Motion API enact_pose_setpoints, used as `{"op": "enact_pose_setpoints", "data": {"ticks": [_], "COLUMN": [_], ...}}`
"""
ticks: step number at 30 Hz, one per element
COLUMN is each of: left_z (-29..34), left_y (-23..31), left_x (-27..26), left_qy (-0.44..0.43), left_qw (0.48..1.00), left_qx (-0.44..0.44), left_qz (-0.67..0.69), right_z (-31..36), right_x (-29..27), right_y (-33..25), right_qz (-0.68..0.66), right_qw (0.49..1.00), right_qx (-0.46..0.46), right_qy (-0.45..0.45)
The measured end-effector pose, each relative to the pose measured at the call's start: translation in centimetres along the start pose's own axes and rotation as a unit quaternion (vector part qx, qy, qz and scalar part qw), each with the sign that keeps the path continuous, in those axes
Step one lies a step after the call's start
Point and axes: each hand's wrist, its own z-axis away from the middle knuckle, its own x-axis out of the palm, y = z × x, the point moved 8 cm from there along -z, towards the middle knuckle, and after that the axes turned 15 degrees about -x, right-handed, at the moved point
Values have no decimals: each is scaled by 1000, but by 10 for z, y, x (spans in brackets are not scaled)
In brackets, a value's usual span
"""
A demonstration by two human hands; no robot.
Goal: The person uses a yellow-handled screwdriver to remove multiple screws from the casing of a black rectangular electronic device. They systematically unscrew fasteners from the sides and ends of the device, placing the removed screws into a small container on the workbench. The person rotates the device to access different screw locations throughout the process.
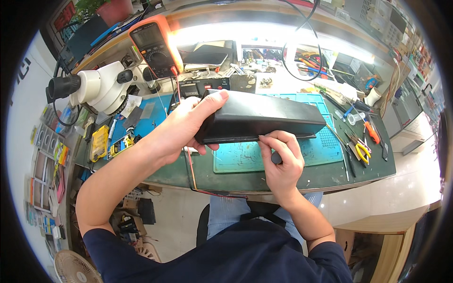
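Case [264, 115], black and long, hangs tilted above the blue mat [231, 160] in the head view, held up by your hands alone. Your left hand [188, 118] is clamped around its left end, thumb on top, fingers beneath. Your right hand [289, 165] is nearly closed, fingertips pinched at the lower edge and a dark rod [276, 158] tucked in the curl; whether the rod meets the case, you can't tell from here. Push hard with the right and the smooth walls could twist out of your left grip, since the far end has no support. If the rod slips off that edge, it could scratch the case. Mind the red lead [190, 170] below: a falling case could snag it and tug the meter [153, 49].
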Motion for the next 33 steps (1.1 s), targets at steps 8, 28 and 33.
{"op": "enact_pose_setpoints", "data": {"ticks": [8, 28, 33], "left_z": [-1, -2, -1], "left_y": [1, 0, 1], "left_x": [-1, -2, -2], "left_qy": [1, 2, 7], "left_qw": [1000, 1000, 1000], "left_qx": [-4, -12, -6], "left_qz": [7, -2, 1], "right_z": [0, 9, 6], "right_x": [0, 0, 2], "right_y": [3, 6, 2], "right_qz": [14, -1, 13], "right_qw": [1000, 1000, 999], "right_qx": [5, 1, -29], "right_qy": [-10, 21, 18]}}
